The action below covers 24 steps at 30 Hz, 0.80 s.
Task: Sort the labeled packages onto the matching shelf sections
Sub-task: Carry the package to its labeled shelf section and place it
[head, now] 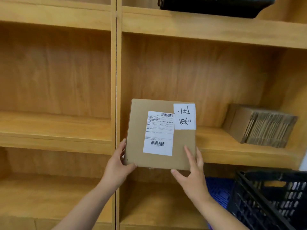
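Box: cardboard box (159, 135) held up before the right bay, its lower edge at the shelf (232, 146) front — not set down.
Hands: left hand (118, 165) grips the lower left corner; right hand (192, 170) grips the lower right, fingers spread on the face.
Labels: shipping label (158, 133) and a handwritten tag (184, 116), turned sideways.
Nearby: flat cardboard stack (260, 126) further right on that shelf; black crate (272, 200) below.
Doing it well: check the tag against the section first — then slide the box in level, clear of the stack.

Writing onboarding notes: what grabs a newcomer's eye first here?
The cardboard package, centre frame, held by the left hand and right hand before the middle shelf, white labels facing up. Then the stack of flattened cardboard at right, and the black crate lower right.
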Available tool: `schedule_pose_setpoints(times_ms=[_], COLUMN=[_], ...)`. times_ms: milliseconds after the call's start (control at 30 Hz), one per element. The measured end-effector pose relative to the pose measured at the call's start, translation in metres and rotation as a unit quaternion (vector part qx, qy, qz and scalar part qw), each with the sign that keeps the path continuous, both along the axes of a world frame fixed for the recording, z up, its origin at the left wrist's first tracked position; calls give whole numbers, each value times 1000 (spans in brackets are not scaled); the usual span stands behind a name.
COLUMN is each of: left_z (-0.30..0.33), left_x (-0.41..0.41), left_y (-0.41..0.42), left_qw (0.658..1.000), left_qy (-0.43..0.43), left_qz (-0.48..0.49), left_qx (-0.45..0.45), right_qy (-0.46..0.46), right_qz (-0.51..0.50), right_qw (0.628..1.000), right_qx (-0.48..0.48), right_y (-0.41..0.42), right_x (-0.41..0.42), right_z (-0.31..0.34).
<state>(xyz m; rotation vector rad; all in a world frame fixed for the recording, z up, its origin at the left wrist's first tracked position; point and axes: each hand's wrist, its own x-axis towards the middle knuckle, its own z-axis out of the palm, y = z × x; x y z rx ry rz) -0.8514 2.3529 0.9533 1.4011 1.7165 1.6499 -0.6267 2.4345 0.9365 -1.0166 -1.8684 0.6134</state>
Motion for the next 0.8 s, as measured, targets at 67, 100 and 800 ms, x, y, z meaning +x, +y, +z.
schedule_pose_setpoints(times_ms=[67, 100, 800], left_z=[9, 11, 35], left_x=[0, 0, -57], left_y=[8, 11, 84], left_qw=[1000, 1000, 809], left_qy=[-8, -8, 543], left_qz=[16, 22, 222], left_qx=[10, 12, 38], right_qy=[-12, -17, -116], right_qz=[8, 10, -43], right_qw=[1000, 1000, 992], right_qx=[12, 17, 29], right_y=[16, 24, 101], right_x=[-4, -6, -46], right_z=[9, 13, 49])
